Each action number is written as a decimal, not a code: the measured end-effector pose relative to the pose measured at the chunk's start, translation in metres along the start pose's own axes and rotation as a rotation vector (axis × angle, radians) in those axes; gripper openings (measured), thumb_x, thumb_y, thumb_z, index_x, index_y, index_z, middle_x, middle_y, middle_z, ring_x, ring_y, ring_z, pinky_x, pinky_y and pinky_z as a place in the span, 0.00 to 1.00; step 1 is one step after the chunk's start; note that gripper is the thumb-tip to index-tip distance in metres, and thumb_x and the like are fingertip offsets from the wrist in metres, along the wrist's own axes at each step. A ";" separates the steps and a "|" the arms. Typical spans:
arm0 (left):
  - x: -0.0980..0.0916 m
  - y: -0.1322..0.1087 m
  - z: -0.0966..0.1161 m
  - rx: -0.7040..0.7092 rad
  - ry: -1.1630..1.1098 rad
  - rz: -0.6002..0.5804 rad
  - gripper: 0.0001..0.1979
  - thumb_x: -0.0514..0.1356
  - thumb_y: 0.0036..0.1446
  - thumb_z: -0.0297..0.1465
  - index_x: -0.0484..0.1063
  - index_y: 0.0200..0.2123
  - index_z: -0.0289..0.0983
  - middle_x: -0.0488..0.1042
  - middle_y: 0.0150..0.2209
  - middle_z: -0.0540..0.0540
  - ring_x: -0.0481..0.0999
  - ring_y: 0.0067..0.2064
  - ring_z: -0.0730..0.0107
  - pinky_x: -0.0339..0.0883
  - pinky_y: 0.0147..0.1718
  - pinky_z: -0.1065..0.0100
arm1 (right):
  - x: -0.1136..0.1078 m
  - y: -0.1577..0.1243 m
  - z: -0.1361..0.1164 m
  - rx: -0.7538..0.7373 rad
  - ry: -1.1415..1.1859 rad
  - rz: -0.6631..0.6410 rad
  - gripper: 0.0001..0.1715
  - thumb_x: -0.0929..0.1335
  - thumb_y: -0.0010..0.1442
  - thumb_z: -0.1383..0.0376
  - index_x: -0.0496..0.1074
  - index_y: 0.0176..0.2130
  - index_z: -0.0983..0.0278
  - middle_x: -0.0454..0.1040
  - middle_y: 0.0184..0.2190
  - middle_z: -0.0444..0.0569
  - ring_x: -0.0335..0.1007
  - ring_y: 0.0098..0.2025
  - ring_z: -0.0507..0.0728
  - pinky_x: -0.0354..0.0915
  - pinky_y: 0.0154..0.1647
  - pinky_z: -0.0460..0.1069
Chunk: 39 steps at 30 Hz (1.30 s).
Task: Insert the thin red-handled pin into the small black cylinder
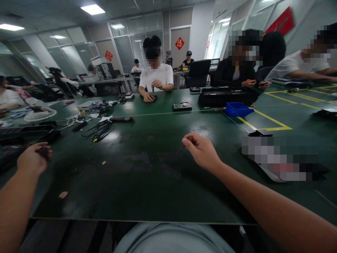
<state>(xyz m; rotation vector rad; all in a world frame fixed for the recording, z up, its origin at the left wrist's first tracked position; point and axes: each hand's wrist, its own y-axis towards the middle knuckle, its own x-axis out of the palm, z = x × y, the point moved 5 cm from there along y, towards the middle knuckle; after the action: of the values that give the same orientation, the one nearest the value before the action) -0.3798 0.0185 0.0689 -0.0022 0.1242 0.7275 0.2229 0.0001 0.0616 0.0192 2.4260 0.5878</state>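
Observation:
My right hand is above the middle of the green table, closed round a small screwdriver. Its thin shaft points down and to the left, and most of the reddish-brown handle is covered by my fingers. Over at the left edge, my left hand is closed on a small dark object, blurred and partly hidden by the fingers, so its kind does not show. Dark equipment lies just beyond that hand.
The green table carries a cable coil, a pen-like tool, a hard drive, a blue scoop-shaped bin and a long black tray. A pixelated package lies right. Opposite, a person works with a screwdriver.

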 end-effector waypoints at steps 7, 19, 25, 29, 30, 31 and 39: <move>0.124 -0.074 0.037 -0.068 -0.312 -0.221 0.11 0.54 0.51 0.16 0.68 0.34 0.34 0.67 0.28 0.51 0.67 0.29 0.75 0.66 0.30 0.72 | 0.000 0.000 0.004 0.012 -0.003 0.012 0.16 0.64 0.67 0.55 0.73 0.37 0.62 0.74 0.28 0.45 0.69 0.30 0.55 0.61 0.32 0.50; 0.287 -0.249 0.044 0.113 0.114 -1.130 0.15 0.64 0.56 0.25 0.71 0.48 0.36 0.75 0.47 0.43 0.74 0.47 0.66 0.64 0.51 0.62 | -0.005 0.000 0.003 -0.001 0.018 0.048 0.16 0.64 0.67 0.55 0.73 0.36 0.62 0.75 0.28 0.45 0.70 0.30 0.55 0.61 0.32 0.50; 0.319 -0.280 0.031 0.319 0.247 -1.114 0.14 0.63 0.57 0.27 0.72 0.47 0.38 0.76 0.45 0.46 0.75 0.47 0.63 0.65 0.51 0.61 | -0.006 -0.003 0.004 -0.007 0.059 0.086 0.17 0.65 0.67 0.53 0.71 0.33 0.61 0.73 0.25 0.44 0.69 0.27 0.54 0.61 0.30 0.50; 0.321 -0.288 0.017 0.390 0.282 -1.100 0.15 0.63 0.57 0.26 0.71 0.49 0.40 0.76 0.45 0.48 0.75 0.47 0.64 0.66 0.48 0.64 | -0.008 -0.004 0.006 0.008 0.128 0.121 0.16 0.66 0.66 0.53 0.71 0.33 0.61 0.72 0.24 0.44 0.68 0.26 0.53 0.61 0.28 0.49; 0.320 -0.288 0.014 0.412 0.284 -1.101 0.15 0.63 0.58 0.27 0.71 0.49 0.40 0.76 0.46 0.48 0.74 0.47 0.64 0.66 0.48 0.64 | -0.009 -0.004 0.006 0.014 0.158 0.134 0.16 0.66 0.66 0.53 0.71 0.33 0.61 0.72 0.24 0.43 0.68 0.26 0.53 0.61 0.28 0.49; 0.319 -0.289 0.013 0.440 0.292 -1.095 0.15 0.63 0.58 0.27 0.71 0.49 0.41 0.76 0.47 0.49 0.74 0.48 0.64 0.66 0.49 0.64 | -0.009 -0.003 0.007 0.020 0.196 0.153 0.16 0.66 0.66 0.53 0.71 0.33 0.61 0.71 0.23 0.43 0.67 0.25 0.53 0.61 0.28 0.49; 0.314 -0.275 0.005 0.579 0.331 -1.026 0.15 0.64 0.58 0.28 0.73 0.49 0.41 0.76 0.48 0.49 0.74 0.50 0.63 0.65 0.53 0.61 | -0.015 -0.003 0.009 -0.010 0.501 0.265 0.10 0.66 0.67 0.58 0.72 0.38 0.61 0.72 0.25 0.42 0.68 0.26 0.51 0.65 0.28 0.49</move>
<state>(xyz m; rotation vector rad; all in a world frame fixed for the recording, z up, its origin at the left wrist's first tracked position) 0.0356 0.0216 0.0268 0.3449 0.5966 -0.3590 0.2402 -0.0009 0.0628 0.2163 2.9320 0.7994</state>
